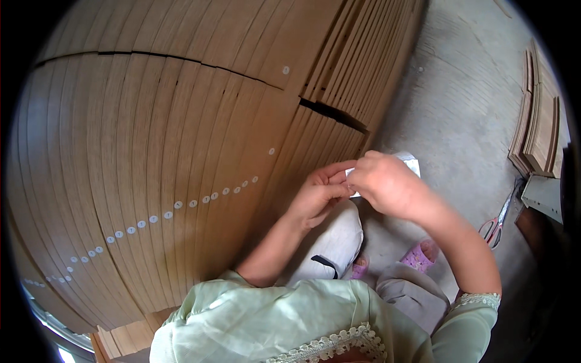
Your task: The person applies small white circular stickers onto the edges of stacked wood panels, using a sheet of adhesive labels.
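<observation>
My left hand (pixel 316 195) and my right hand (pixel 386 184) meet in front of my knees, beside a long stack of wooden panels (pixel 200 133). Between them is a small white sheet (pixel 413 163), mostly hidden behind my right hand. Both hands have their fingers closed on it, the left pinching at its left edge. What my right fingertips do on the sheet is covered by the hand. Small round white stickers (pixel 153 219) run in a slanting line across the panel edges, left of my hands.
Past the stack lies a grey concrete floor (pixel 460 91). Red-handled scissors (pixel 491 231) lie on the right, near a grey box-like object (pixel 543 196). More wooden panels (pixel 538 121) stand at the far right. My feet wear pink-purple shoes (pixel 419 257).
</observation>
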`<state>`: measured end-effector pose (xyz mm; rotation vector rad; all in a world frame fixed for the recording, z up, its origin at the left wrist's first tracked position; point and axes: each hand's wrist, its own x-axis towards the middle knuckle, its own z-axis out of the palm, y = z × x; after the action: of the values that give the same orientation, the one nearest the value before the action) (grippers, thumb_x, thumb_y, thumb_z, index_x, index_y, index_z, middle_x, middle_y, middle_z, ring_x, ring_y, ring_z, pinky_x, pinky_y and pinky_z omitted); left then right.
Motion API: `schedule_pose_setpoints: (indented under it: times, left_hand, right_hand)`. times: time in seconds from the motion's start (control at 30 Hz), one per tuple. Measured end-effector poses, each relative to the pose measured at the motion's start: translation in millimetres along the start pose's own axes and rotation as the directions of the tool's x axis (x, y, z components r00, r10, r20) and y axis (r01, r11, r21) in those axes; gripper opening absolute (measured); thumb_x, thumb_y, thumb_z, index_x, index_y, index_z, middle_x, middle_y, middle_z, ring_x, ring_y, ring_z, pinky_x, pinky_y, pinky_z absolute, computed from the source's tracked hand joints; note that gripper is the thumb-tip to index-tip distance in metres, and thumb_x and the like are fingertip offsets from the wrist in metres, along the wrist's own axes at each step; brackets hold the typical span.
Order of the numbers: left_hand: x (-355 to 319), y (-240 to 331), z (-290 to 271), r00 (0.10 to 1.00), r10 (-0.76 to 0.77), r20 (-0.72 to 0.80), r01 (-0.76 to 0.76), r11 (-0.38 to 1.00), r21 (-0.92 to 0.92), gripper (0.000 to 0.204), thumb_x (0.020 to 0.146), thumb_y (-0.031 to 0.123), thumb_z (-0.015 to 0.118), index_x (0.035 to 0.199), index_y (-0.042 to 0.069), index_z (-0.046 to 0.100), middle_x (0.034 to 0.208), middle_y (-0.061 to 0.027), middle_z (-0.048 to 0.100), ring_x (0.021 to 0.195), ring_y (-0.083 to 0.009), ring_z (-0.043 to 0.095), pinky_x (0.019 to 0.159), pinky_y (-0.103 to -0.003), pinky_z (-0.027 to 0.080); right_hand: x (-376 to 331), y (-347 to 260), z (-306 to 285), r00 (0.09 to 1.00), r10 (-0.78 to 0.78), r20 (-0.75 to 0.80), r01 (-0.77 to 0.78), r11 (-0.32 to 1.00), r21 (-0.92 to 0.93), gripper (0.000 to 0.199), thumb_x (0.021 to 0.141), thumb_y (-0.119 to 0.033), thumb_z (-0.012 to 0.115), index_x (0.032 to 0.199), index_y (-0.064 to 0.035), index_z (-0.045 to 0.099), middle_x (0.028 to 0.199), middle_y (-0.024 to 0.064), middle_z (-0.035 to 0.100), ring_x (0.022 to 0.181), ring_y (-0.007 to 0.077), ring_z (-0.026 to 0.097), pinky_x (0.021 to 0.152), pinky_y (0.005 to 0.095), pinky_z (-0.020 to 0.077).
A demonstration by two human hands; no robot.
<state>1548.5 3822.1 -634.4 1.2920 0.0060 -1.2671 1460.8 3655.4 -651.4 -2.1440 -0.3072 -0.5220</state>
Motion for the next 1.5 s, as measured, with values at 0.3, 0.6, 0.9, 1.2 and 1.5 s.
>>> schedule_pose_setpoints:
  times: [0.3,0.6,0.9,1.2,1.5]
  left_hand:
    - [-26,-7,7,0.986,0.076,-0.148,-0.065,0.995,0.079,0.05,0.076,-0.008,0.062,0.124,-0.004,0.048,0.112,-0.0124,0.061,0.103,-0.0173,0.059,0.093,-0.03,0.046]
    - [-29,-7,8,0.98,0.095,-0.173,-0.081,0.993,0.084,0.04,0.075,-0.002,0.07,0.113,0.0,0.057,0.102,-0.0095,0.065,0.094,-0.0144,0.061,0.084,-0.028,0.048]
    - [-29,-5,10,0.977,0.127,-0.169,-0.113,0.99,0.088,0.038,0.074,-0.003,0.07,0.109,0.001,0.058,0.101,-0.01,0.065,0.092,-0.0149,0.061,0.082,-0.028,0.049]
    - [-30,4,14,0.986,0.117,-0.115,-0.117,0.993,0.005,0.046,0.078,-0.002,0.067,0.122,0.0,0.054,0.11,-0.0099,0.063,0.1,-0.0162,0.059,0.088,-0.03,0.047]
    - [-33,5,13,0.958,0.276,-0.083,-0.259,0.951,0.171,0.042,0.083,0.002,0.063,0.124,-0.001,0.051,0.106,-0.007,0.064,0.095,-0.0112,0.059,0.085,-0.026,0.048]
  right_hand:
    - [112,0,-54,0.917,0.338,-0.213,-0.149,0.784,0.603,0.024,0.08,-0.015,0.06,0.095,0.0031,0.065,0.079,0.0066,0.067,0.073,0.0107,0.061,0.066,0.0243,0.0483]
    - [122,0,-41,0.86,0.288,-0.422,-0.119,0.916,0.382,0.02,0.076,-0.015,0.062,0.089,0.0002,0.066,0.072,0.0112,0.065,0.063,0.0187,0.063,0.062,0.0277,0.0496]
    - [128,-11,-54,0.848,0.384,-0.365,-0.081,0.775,0.627,0.023,0.075,0.003,0.064,0.094,-0.0022,0.053,0.09,0.0032,0.059,0.078,0.0071,0.057,0.068,0.0194,0.0472]
    - [136,-17,-64,0.836,0.143,-0.529,-0.075,0.986,0.148,0.025,0.073,-0.009,0.071,0.094,-0.0041,0.059,0.088,0.0046,0.061,0.072,0.0148,0.058,0.064,0.0255,0.0472]
    - [47,-12,-37,0.995,-0.056,0.082,0.057,0.998,-0.015,0.006,0.069,-0.006,0.063,0.074,-0.0033,0.064,0.074,0.011,0.059,0.075,0.0285,0.057,0.068,0.036,0.0487]
